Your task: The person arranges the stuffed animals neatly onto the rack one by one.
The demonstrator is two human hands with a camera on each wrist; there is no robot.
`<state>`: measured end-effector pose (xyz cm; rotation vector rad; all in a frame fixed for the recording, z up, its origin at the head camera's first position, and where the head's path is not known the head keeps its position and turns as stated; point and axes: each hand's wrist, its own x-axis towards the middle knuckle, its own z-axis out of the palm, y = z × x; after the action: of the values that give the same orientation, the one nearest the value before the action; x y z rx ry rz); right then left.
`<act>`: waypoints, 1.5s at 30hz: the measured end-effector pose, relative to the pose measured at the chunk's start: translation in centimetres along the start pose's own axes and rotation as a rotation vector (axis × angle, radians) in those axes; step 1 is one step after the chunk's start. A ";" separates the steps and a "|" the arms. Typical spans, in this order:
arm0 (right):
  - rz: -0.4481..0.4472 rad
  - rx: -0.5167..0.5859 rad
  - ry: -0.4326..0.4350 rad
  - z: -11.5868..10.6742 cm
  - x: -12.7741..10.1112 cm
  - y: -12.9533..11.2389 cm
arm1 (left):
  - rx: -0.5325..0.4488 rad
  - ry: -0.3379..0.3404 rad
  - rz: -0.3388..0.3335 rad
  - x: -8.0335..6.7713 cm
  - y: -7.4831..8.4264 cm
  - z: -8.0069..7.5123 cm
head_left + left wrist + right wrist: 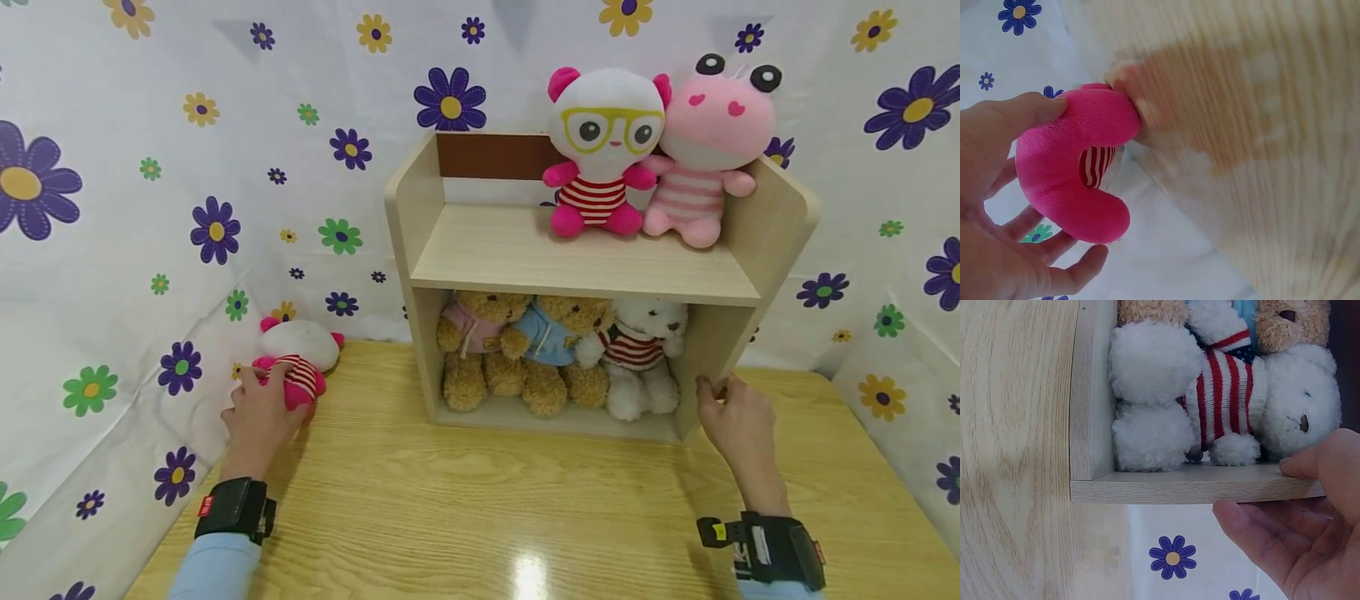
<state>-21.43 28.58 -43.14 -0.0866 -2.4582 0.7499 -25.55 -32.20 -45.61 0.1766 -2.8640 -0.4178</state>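
Left hand [258,417] on the table [480,508] beside the flowered backdrop [112,250], fingers curled round a pink plush toy [296,358] left of the wooden shelf unit [585,267]. Right hand [738,425] at the unit's lower right side panel, thumb and fingers pinching its edge near the white bear [641,358].

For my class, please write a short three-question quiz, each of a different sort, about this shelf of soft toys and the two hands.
1. True or false: the left hand grips the pink-and-white striped plush toy on the wooden table.
2. How many plush bears sit in the lower compartment of the light wooden shelf unit?
3. The right hand holds: A) the white bear in the striped jumper; B) the shelf unit's side panel; C) nothing.

Key: 1 true; 2 three; 3 B.
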 end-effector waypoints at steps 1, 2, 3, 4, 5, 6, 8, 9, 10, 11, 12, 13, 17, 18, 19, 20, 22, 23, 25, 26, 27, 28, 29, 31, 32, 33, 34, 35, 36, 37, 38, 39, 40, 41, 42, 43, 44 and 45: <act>-0.006 -0.001 0.004 0.0 0.0 0.0 | -0.008 -0.004 -0.001 0.0 0.1 0.0; -0.010 -0.002 0.007 0.1 0.0 0.0 | -0.015 -0.007 0.002 0.0 0.2 -0.1; -0.012 -0.002 0.009 0.1 0.0 0.0 | -0.019 -0.005 0.014 0.0 0.3 -0.1; -0.014 -0.003 0.010 0.2 0.0 0.0 | -0.023 0.001 0.031 -0.1 0.5 -0.2; -0.014 -0.002 0.011 0.2 0.0 0.0 | -0.026 0.009 0.055 -0.1 0.6 -0.3; -0.014 -0.002 0.013 0.2 0.0 0.0 | -0.028 0.017 0.084 -0.1 0.8 -0.4; -0.009 0.001 0.013 0.2 0.0 -0.1 | -0.029 0.038 0.155 -0.2 1.1 -0.5; -0.006 0.005 0.012 0.2 0.0 -0.1 | -0.023 0.047 0.192 -0.2 1.2 -0.6; -0.003 0.006 0.011 0.2 0.1 -0.1 | -0.017 0.054 0.227 -0.3 1.4 -0.6; 0.002 0.008 0.009 0.2 0.1 -0.1 | -0.011 0.063 0.261 -0.3 1.5 -0.7; 0.006 0.008 0.007 0.1 0.1 -0.1 | -0.002 0.075 0.294 -0.4 1.7 -0.6; 0.009 0.007 0.006 0.1 0.1 -0.1 | -0.001 0.088 0.324 -0.5 1.8 -0.6; 0.015 0.003 0.004 0.0 0.0 -0.1 | -0.092 0.176 0.423 -0.7 2.3 -0.1; 0.014 0.002 0.005 0.0 0.0 -0.1 | -0.133 0.201 0.433 -0.7 2.5 0.1; 0.013 0.003 0.005 0.0 0.0 -0.1 | -0.185 0.224 0.437 -0.6 2.6 0.2; 0.013 0.003 0.004 0.1 0.0 -0.1 | -0.231 0.247 0.437 -0.5 2.7 0.4; 0.011 0.004 0.005 0.1 -0.1 -0.2 | -0.310 0.272 0.413 -0.3 2.9 0.7; 0.011 0.005 0.005 0.1 -0.1 -0.2 | -0.352 0.273 0.389 -0.2 3.0 0.8; 0.012 0.004 0.004 0.1 -0.1 -0.2 | -0.399 0.260 0.347 0.0 3.3 1.0; 0.013 0.003 0.003 0.1 -0.1 -0.2 | -0.406 0.244 0.330 0.0 3.5 1.0; 0.015 0.003 0.003 0.1 -0.1 -0.2 | -0.414 0.224 0.318 0.1 3.6 1.1; 0.018 0.002 0.001 0.1 -0.1 -0.2 | -0.414 0.206 0.303 0.1 3.8 1.1; 0.024 0.003 -0.002 0.1 -0.1 -0.2 | -0.407 0.190 0.291 0.1 4.0 1.1; 0.038 0.004 -0.013 0.1 -0.1 -0.1 | -0.380 0.165 0.278 0.1 4.5 1.0; 0.047 0.005 -0.021 0.0 -0.1 -0.2 | -0.366 0.159 0.270 0.2 4.8 1.0; 0.056 0.004 -0.027 0.0 0.0 -0.2 | -0.353 0.156 0.262 0.3 5.0 0.9; 0.066 0.004 -0.033 0.0 0.0 -0.2 | -0.338 0.150 0.248 0.4 5.3 0.9; 0.074 0.004 -0.039 0.0 0.0 -0.2 | -0.327 0.145 0.240 0.5 5.6 0.8; 0.080 0.004 -0.043 -0.1 -0.1 -0.2 | -0.318 0.137 0.231 0.7 5.9 0.7; 0.083 0.003 -0.045 -0.1 -0.1 -0.1 | -0.307 0.128 0.220 0.8 6.1 0.6; 0.082 0.002 -0.044 -0.1 -0.1 -0.1 | -0.296 0.113 0.215 1.1 6.4 0.4; 0.079 0.002 -0.041 -0.1 -0.1 -0.1 | -0.283 0.091 0.210 1.3 6.7 0.2; 0.075 0.002 -0.038 -0.1 -0.1 -0.1 | -0.268 0.063 0.205 1.6 7.1 0.0; 0.067 0.003 -0.032 0.0 -0.1 -0.1 | -0.250 0.034 0.206 1.9 7.4 -0.2; 0.057 0.003 -0.027 0.0 -0.1 -0.1 | -0.225 -0.002 0.205 2.3 7.8 -0.5; 0.052 0.003 -0.024 0.0 -0.1 -0.1 | -0.197 -0.046 0.208 2.6 8.2 -0.8; 0.050 0.003 -0.022 0.0 -0.1 -0.1 | -0.167 -0.093 0.215 3.1 8.6 -1.2; 0.051 0.004 -0.022 0.0 -0.1 -0.2 | -0.139 -0.147 0.216 3.5 9.1 -1.6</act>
<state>-21.33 28.39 -43.11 -0.1408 -2.4838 0.7821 -29.31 -24.52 -40.68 -0.1946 -2.9392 -0.6047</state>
